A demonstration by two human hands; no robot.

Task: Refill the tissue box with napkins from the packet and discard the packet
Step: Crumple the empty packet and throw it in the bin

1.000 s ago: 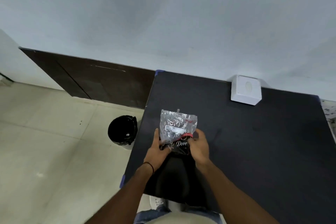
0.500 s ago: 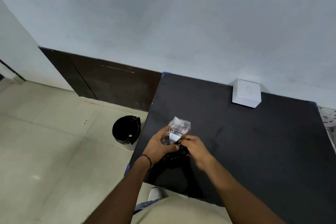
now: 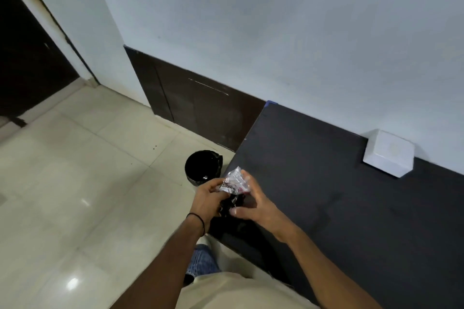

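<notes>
The clear plastic packet (image 3: 233, 181), crumpled small with red and black print, is squeezed between both hands over the left front corner of the black table (image 3: 351, 203). My left hand (image 3: 209, 198) grips its left side. My right hand (image 3: 253, 202) presses it from the right, fingers curled around it. The white tissue box (image 3: 388, 153) stands shut at the table's back edge against the wall, far to the right of my hands. The black bin (image 3: 203, 167) stands on the floor just left of the table, right behind my left hand.
A pale wall with a dark brown skirting panel (image 3: 200, 113) runs behind the table. Glossy cream floor tiles (image 3: 88, 195) spread to the left. A dark doorway (image 3: 27, 57) opens at the far left. My knee shows below my arms.
The flat packet has been crumpled into a small wad between both hands. My view has swung left, so the bin and floor fill more of the frame.
</notes>
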